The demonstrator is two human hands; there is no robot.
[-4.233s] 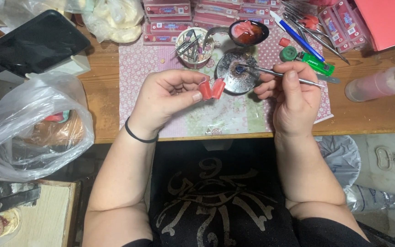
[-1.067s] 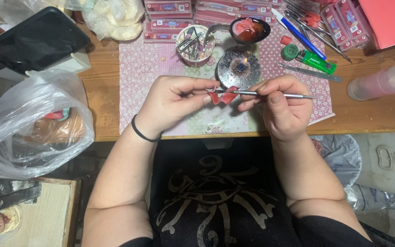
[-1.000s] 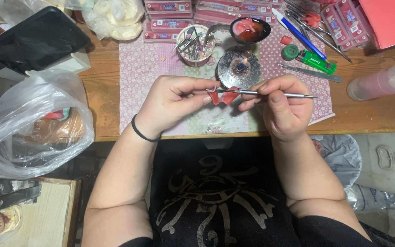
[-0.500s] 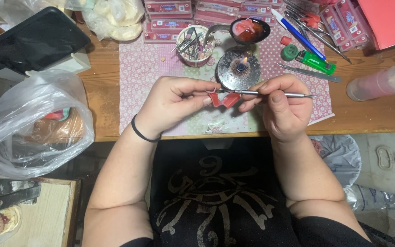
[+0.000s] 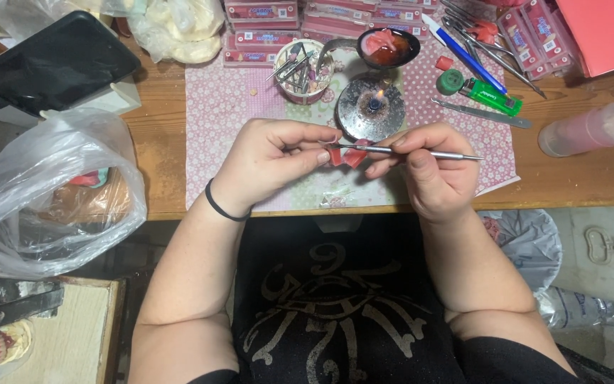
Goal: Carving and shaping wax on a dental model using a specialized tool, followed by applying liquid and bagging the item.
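My left hand (image 5: 271, 160) pinches a small red wax piece (image 5: 346, 156) between thumb and fingers above the pink patterned mat (image 5: 222, 121). My right hand (image 5: 431, 167) grips a thin metal carving tool (image 5: 421, 151), held level, with its tip resting on the red piece. Just behind both hands a small round metal burner (image 5: 371, 107) shows a tiny flame. A black band circles my left wrist.
A cup of metal tools (image 5: 303, 67), a black bowl of red wax (image 5: 389, 46), a green lighter (image 5: 488, 92), a blue pen (image 5: 463, 53) and pink boxes (image 5: 264, 14) crowd the back. A pink bottle (image 5: 588, 128) lies right. A clear plastic bag (image 5: 44, 192) hangs left.
About four seconds ago the tool tip was over the burner flame, away from the red piece; since one second ago the tip rests on the piece and both hands stay nearly still.
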